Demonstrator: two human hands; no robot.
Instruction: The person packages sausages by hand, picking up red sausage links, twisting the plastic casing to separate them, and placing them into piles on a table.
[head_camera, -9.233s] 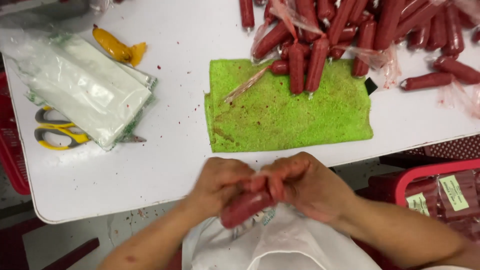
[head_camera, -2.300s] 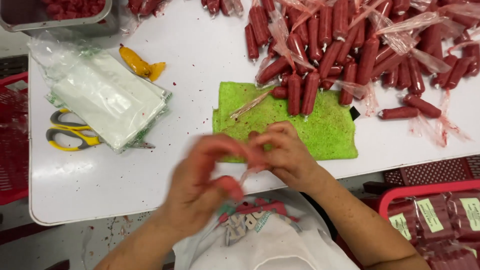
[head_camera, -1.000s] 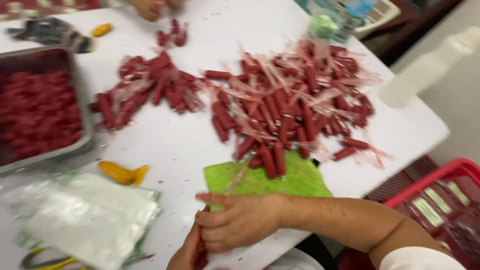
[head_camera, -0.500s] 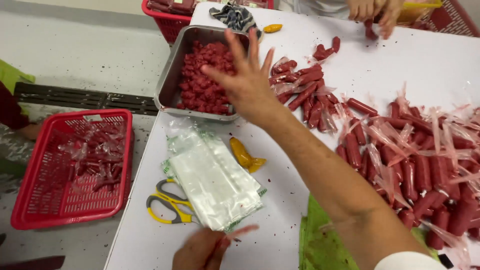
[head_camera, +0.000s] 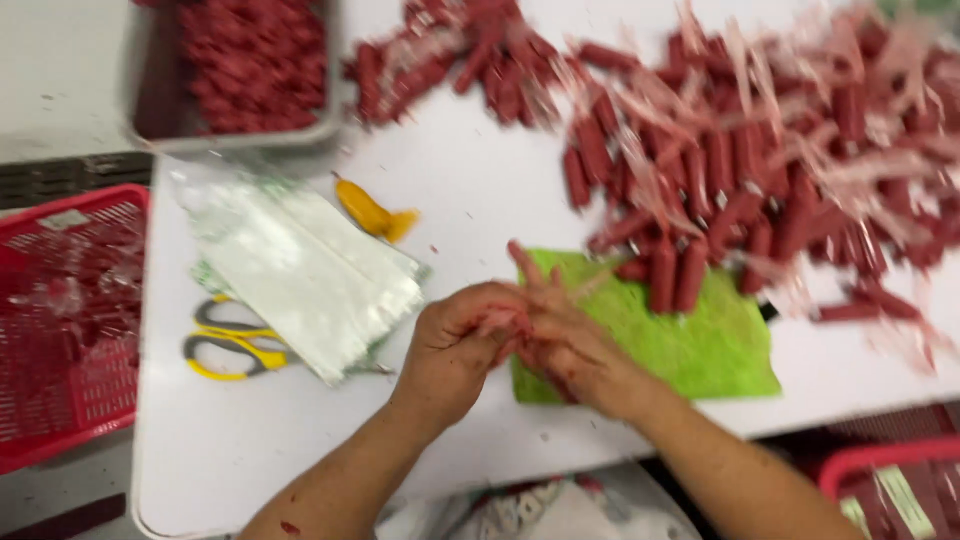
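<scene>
Both forearms come up from the bottom edge and meet over the near edge of the white table (head_camera: 480, 200), the left hand (head_camera: 455, 345) and the right hand (head_camera: 565, 340) pressed against each other at the fingertips. The left hand is curled, knuckles up, its fingers folded in toward the right; the right hand lies palm down with one finger stretched out toward the far side and the others bent in. Something small and reddish shows between the two sets of fingers, but motion blur keeps it from being made out, so whether either hand is pinching it or merely touching it cannot be told. The hands sit over the left end of a green cloth (head_camera: 700, 345) that lies flat on the table. On the cloth's far edge rest a few red sausages in clear plastic, the near end of a big heap of wrapped sausages (head_camera: 760, 150) spread over the right half of the table. Left of the hands lie a stack of clear plastic bags (head_camera: 300, 270), yellow-handled scissors (head_camera: 225, 345) partly under it, and a small orange piece (head_camera: 370, 210). A metal tray of red meat (head_camera: 250, 65) stands at the far left, and a red basket (head_camera: 60, 320) sits beside the table.
</scene>
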